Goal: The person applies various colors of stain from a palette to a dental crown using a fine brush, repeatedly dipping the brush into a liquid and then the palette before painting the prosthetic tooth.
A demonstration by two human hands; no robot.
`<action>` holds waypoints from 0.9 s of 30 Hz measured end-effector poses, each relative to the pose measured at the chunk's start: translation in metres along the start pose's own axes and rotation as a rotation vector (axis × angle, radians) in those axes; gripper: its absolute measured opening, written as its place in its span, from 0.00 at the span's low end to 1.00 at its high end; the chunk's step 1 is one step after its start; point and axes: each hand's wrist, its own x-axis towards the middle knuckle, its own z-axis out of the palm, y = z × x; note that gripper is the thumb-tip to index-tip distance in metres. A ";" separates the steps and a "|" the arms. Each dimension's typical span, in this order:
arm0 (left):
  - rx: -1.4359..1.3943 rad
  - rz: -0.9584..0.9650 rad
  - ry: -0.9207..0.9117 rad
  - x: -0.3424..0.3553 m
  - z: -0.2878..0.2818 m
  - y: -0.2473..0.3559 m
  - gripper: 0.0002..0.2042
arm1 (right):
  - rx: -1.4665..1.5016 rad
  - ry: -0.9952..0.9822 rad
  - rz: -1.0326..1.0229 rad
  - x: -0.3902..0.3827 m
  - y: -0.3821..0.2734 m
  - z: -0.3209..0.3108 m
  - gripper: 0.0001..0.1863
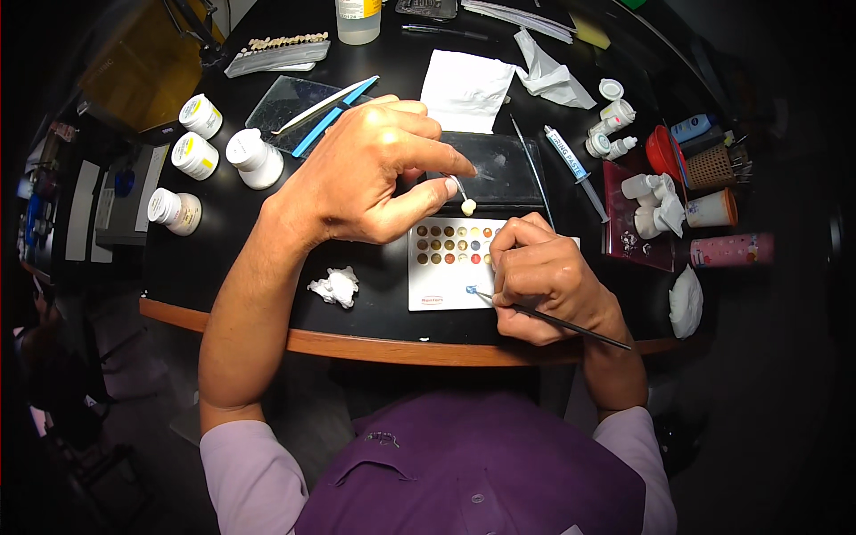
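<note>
My left hand [379, 169] is raised above the palette's far edge, thumb and index finger pinching a thin metal holder [460, 187]. On its tip sits a small cream tooth crown [468, 207]. How the holder grips the crown is too small to tell. My right hand [555, 276] grips a fine dark-handled brush [571, 327], its tip touching a blue dab [473, 290] on the white palette [437, 283]. Rows of round brown, yellow, red and blue colour wells fill the palette's far part; my right hand covers its right side.
Left stand several white jars [195, 156], with a glass slab [281, 105] bearing tweezers beyond. Crumpled tissue [335, 287] lies left of the palette. Right are a paste syringe [580, 178], a thin instrument [531, 169] and small bottles [655, 192]. A wooden edge [374, 346] borders the black table.
</note>
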 end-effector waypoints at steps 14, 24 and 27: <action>-0.091 0.056 -0.020 0.006 0.006 0.009 0.13 | 0.204 0.486 -0.221 0.010 -0.013 0.005 0.08; -0.200 0.128 -0.033 0.005 0.014 0.015 0.20 | 0.142 0.516 -0.237 0.008 -0.022 0.009 0.10; -0.206 0.124 -0.039 0.006 0.013 0.015 0.20 | 0.138 0.513 -0.227 0.009 -0.023 0.008 0.10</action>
